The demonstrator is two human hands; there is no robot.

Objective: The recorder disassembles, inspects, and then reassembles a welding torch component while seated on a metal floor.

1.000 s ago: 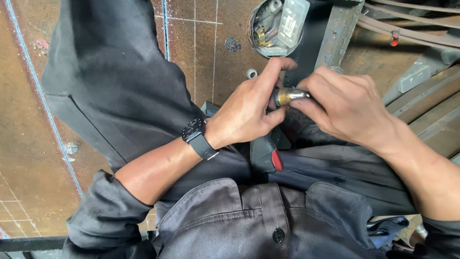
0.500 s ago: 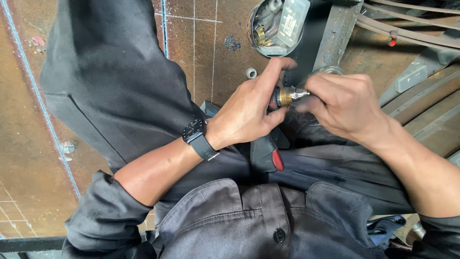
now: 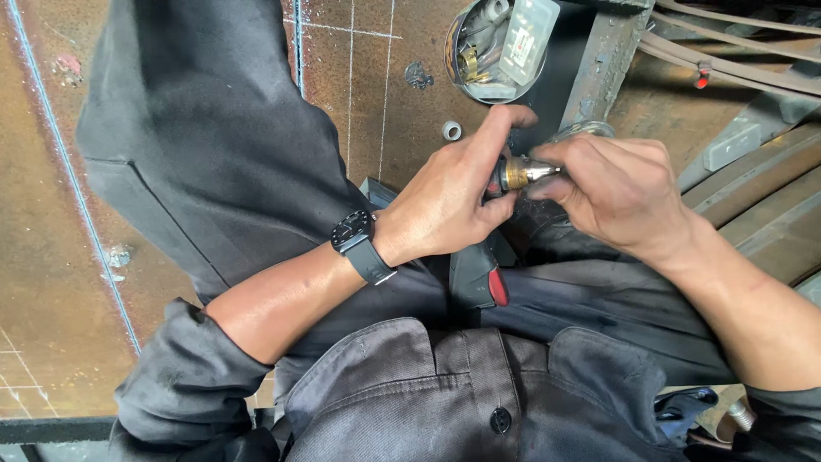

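My left hand grips the head of a torch-like tool, a small brass and silver nozzle piece, between thumb and fingers. A black wristwatch sits on that wrist. My right hand pinches the silver tip of the same piece from the right. The tool's black handle with a red trigger rests on my lap in dark grey work clothes. Fingers hide most of the nozzle.
A round metal tin with small fittings and a clear plastic box stands on the rusty steel plate marked with chalk lines. A small white ring lies near the tin. Hoses and steel bars run at the right.
My right hand has shifted slightly on the silver tip, as in a turning motion. My left hand keeps the same grip. The view has barely moved.
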